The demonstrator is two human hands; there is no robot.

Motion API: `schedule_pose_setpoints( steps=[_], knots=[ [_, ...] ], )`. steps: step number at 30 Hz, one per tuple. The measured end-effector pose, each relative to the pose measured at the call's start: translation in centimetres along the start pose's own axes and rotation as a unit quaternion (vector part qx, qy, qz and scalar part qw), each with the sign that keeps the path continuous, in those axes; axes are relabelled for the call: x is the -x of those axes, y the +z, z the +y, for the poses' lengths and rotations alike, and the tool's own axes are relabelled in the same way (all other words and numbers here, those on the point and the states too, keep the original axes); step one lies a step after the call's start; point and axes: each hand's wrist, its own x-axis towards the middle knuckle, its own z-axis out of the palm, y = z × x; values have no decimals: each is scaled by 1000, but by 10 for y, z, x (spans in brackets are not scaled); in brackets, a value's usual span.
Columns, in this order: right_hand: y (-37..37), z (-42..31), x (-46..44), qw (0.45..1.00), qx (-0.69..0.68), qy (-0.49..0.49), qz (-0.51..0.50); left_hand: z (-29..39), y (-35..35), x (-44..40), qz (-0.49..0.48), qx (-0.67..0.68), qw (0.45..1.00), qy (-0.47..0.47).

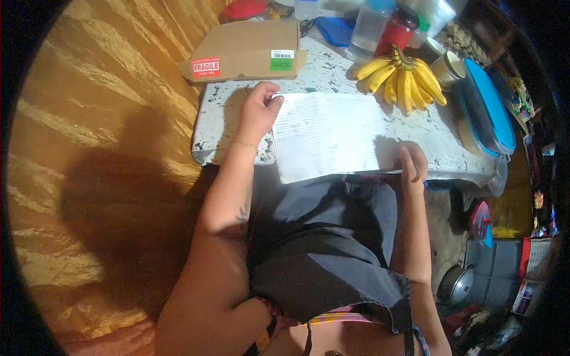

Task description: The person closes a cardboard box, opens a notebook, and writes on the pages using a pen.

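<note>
An open notebook [332, 133] with lined pages lies tilted over the table's near edge. Faint handwriting shows on its left page, while the right page looks mostly bare. My left hand [259, 113] is closed on the notebook's upper left edge, thumb on the page side. At the lower right edge, my right hand [414, 163] has its fingers curled against the notebook. A small blue tip [425, 184] sticks out below that hand; what it belongs to is hidden.
The worn white table [228, 127] carries a cardboard box [249, 47] with a "FRAGILE" sticker, a bunch of bananas [407, 80], stacked paper cups [448, 68], a blue-lidded container [487, 107] and several jars at the back. A gold curtain [119, 77] hangs at left. A pot [460, 285] stands lower right.
</note>
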Motion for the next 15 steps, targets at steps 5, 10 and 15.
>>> schedule_pose_setpoints(
  steps=[5,10,15],
  knots=[
    [3,7,0,996,70,-56,14,-2,3,2,-9,17,1000,-14],
    [7,2,0,976,173,-127,19,13,2,5,-5,-34,999,-12],
    [11,-4,2,972,191,-135,20,11,1,5,-4,-56,998,9]
  ],
)
